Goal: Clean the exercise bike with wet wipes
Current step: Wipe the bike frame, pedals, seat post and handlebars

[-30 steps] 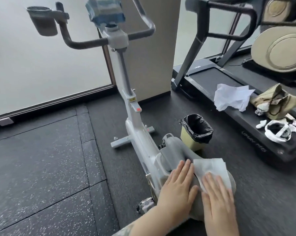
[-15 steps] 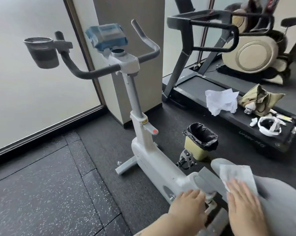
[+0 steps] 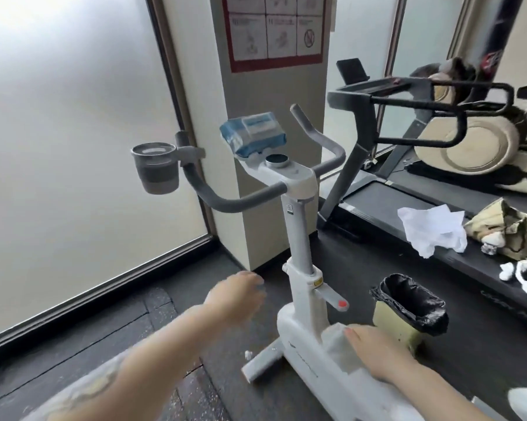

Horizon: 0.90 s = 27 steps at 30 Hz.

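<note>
The white exercise bike stands in front of me, its grey handlebars raised toward a pillar. A blue pack of wet wipes rests on the console. My right hand presses a white wet wipe flat against the sloping white frame, below the red-tipped knob. Left of the stem, my left hand hangs in the air, blurred, fingers loosely curled with nothing in them.
A grey cup holder hangs on the left handlebar. A small bin with a black liner stands right of the bike. A treadmill behind carries a crumpled white cloth, a bag and bits of rubbish. Frosted glass panels stand at the left.
The view has tilted up and moved forward along the bike. My right hand slid the wipe from the grey rear housing to the white frame. My left hand lifted off the bike into the air.
</note>
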Available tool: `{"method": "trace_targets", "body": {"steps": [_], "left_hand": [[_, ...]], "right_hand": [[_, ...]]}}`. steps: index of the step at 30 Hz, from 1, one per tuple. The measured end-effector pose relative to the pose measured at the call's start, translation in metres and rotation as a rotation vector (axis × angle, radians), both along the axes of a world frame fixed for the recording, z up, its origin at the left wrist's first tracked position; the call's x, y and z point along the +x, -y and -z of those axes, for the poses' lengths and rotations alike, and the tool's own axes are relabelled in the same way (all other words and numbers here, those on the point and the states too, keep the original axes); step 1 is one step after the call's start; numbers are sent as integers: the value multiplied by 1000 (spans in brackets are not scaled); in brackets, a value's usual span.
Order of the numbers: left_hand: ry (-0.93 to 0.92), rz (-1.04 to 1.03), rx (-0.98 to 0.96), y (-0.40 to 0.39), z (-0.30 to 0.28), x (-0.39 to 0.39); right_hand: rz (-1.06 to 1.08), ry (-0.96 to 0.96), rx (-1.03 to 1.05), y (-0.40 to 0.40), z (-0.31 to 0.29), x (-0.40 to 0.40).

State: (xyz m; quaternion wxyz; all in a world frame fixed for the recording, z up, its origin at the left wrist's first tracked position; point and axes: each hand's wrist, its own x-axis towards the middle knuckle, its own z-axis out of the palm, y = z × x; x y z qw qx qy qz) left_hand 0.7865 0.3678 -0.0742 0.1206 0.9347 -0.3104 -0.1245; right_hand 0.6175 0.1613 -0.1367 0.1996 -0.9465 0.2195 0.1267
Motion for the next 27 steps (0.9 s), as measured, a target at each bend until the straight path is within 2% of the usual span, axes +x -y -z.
{"method": "trace_targets", "body": {"steps": [3, 7, 10, 12, 14, 18, 23, 27], "left_hand": [[141, -49, -68, -18, -41, 61], [299, -45, -54, -30, -83, 126], [330, -11, -121, -25, -96, 166], [347, -9, -140, -22, -92, 185], [371, 22, -127, -19, -84, 202], [398, 169, -119, -19, -64, 237], [507, 328, -126, -19, -65, 279], [534, 382, -133, -15, -61, 293]], "right_hand": [[-60, 25, -51, 0, -37, 75], [-16, 231, 2, -2, -101, 154], [107, 477, 37, 2, -147, 194], [159, 695, -31, -1, -164, 217], [122, 798, -133, -13, -160, 241], [-80, 597, -217, -55, -96, 289], [-19, 814, -213, -133, -75, 308], [43, 931, -229, -127, -72, 313]]}}
